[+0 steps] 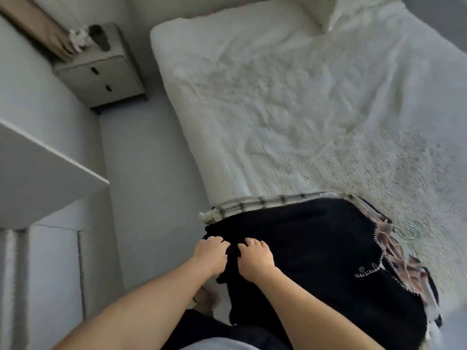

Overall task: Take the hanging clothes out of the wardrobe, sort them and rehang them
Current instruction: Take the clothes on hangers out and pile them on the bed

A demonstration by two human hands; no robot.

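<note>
A white bed (290,102) filled the room, a grey nightstand (101,72) beside it. On its near corner lay a black garment (316,248) over what looked like plaid and patterned clothes (265,202). Our left hand (211,256) and right hand (255,261) pressed on its edge, fingers (249,242) curled, apparently gripping the cloth.

A wide bed with a rumpled white textured cover (316,104); at its near corner lies a pile of clothes, a black fuzzy white-stitched garment (316,248) uppermost, a cream plaid cloth (252,202) beneath it; a white pillow (336,11) at the far end.
</note>
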